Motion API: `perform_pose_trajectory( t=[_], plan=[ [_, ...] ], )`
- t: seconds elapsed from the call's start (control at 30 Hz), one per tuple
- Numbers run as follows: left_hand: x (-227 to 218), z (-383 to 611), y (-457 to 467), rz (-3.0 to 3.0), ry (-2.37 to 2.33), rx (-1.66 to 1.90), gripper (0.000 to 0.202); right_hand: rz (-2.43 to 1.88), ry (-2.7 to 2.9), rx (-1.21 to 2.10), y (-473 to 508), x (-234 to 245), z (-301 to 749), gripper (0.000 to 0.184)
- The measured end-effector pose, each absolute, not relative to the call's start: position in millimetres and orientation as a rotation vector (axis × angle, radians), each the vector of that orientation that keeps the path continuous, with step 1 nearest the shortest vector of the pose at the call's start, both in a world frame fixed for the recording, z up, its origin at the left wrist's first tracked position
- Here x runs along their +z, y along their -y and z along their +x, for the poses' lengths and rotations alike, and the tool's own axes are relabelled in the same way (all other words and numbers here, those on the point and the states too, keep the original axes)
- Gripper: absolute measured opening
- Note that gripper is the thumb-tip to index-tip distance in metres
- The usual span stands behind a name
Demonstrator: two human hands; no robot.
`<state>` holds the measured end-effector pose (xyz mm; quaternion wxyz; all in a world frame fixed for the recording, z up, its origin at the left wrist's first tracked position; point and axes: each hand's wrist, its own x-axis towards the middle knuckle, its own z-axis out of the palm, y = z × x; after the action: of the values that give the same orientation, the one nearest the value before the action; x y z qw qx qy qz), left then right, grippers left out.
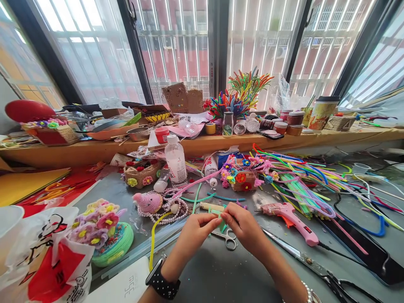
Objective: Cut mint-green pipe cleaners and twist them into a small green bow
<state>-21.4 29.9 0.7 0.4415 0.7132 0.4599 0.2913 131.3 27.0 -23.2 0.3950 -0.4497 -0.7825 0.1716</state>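
Both hands meet over the grey table near its front. My left hand (196,232), with a black watch on the wrist, pinches a mint-green pipe cleaner (217,211). My right hand (242,225) pinches the same pipe cleaner from the other side, fingers closed. Small scissors (227,238) lie on the table just beneath the hands. A pink glue gun (288,215) lies to the right of my right hand. A pink knitted bird (147,202) on a ring of pearl beads sits to the left.
A heap of coloured pipe cleaners (299,172) spreads at the right. A small basket of pipe-cleaner flowers (242,179), a clear bottle (176,162) and another basket (141,172) stand behind. Large scissors (318,269) lie front right; a flower-topped green box (109,242) stands front left. A cluttered wooden sill (202,145) runs along the back.
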Motion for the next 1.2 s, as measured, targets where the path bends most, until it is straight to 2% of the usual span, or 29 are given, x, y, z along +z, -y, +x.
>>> perform_pose_trajectory(
  t=[0.2, 0.33, 0.53, 0.67, 0.97, 1.07, 1.2],
  plan=[
    [-0.2, -20.3, -28.0, 1.580, -1.099, 0.669, 0.028, -1.124, 1.923, 0.634, -22.9, -21.5, 128.5, 0.028],
    [-3.4, -22.6, -29.2, 1.515, -1.048, 0.632, 0.031, -1.120, 1.885, 0.740, -22.6, -21.4, 127.7, 0.031],
    [-1.8, -20.5, -28.9, 1.501, -1.062, 0.680, 0.033, -1.152, 1.846, 0.680, -29.2, -23.5, 132.5, 0.040],
    [0.1, -19.1, -27.5, 1.559, -1.049, 0.661, 0.033, -1.222, 1.906, 0.565, -29.0, -19.9, 137.8, 0.036],
    [-1.3, -20.7, -26.8, 1.589, -0.988, 0.584, 0.028, -1.118, 2.018, 0.710, -22.2, -15.8, 135.4, 0.024],
    [3.7, -24.1, -28.0, 1.610, -1.115, 0.728, 0.023, -1.154, 1.860, 0.723, -26.7, -16.7, 136.4, 0.031],
    [10.1, -31.3, -29.5, 1.476, -1.364, 1.190, 0.023, -1.375, 1.744, 0.641, -34.7, -16.0, 136.6, 0.033]
  ],
)
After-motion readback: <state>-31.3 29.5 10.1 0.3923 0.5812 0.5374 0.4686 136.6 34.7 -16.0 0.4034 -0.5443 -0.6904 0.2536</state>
